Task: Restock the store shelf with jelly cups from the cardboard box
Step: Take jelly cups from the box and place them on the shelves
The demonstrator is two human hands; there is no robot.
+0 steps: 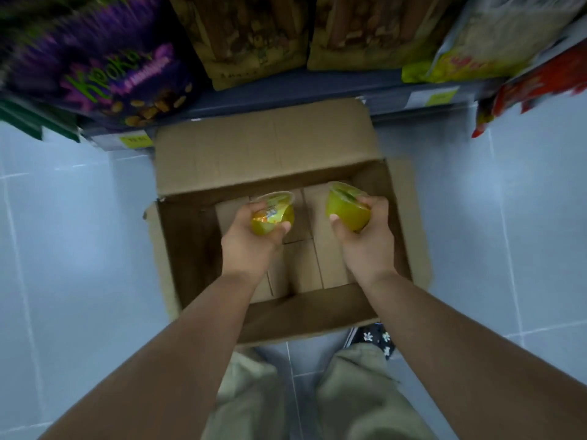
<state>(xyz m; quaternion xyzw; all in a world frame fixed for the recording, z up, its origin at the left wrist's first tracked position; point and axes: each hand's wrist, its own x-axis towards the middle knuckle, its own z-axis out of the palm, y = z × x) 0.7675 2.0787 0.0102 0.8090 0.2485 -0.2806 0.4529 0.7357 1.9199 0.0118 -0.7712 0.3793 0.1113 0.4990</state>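
Note:
An open cardboard box (pixel 317 309) stands on the floor below me, and only its bare bottom flaps show inside. Over the box, my left hand (pixel 251 239) grips a yellow-green jelly cup (pixel 274 214) whose printed lid faces up and left. My right hand (pixel 365 239) grips a second green jelly cup (pixel 346 208), tilted with its lid toward the far left. The store shelf (pixel 301 93) runs along the top of the view, just beyond the box's far flap.
On the shelf stand a purple snack bag (pixel 104 71), two brown paper bags (pixel 247 36), a yellow-white bag (pixel 495 39) and red packets (pixel 540 87). Yellow price tags (pixel 135 141) line the shelf edge. Pale floor tiles (pixel 70 249) surround the box; my legs are under it.

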